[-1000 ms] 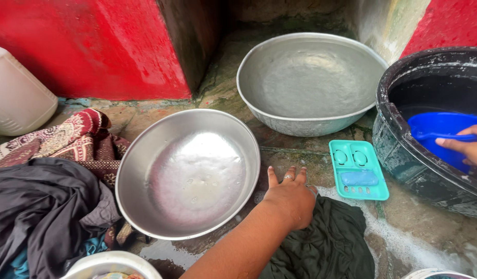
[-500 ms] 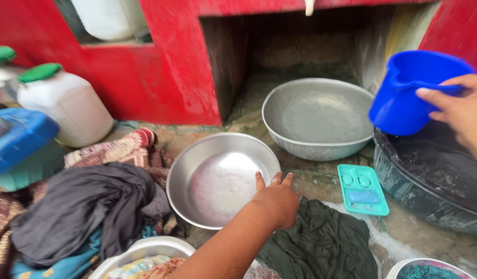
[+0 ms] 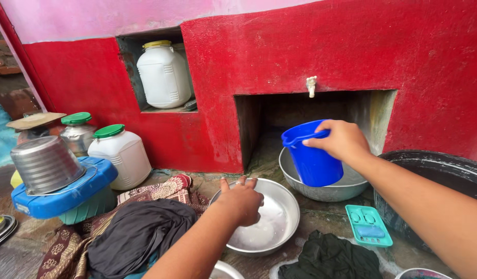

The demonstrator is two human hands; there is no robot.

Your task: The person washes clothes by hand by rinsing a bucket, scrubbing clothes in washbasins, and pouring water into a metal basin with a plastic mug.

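Right hand wrapped tight round the handle of the blue jug, jug upright in the air, just above the far grey basin and below the tap. Left hand flat over the near steel bowl, fingers spread and pinching nothing, resting at its rim. Turquoise soap dish down beneath the jug-holding wrist, dark green cloth nearer still, black tub just to the outside of that forearm.
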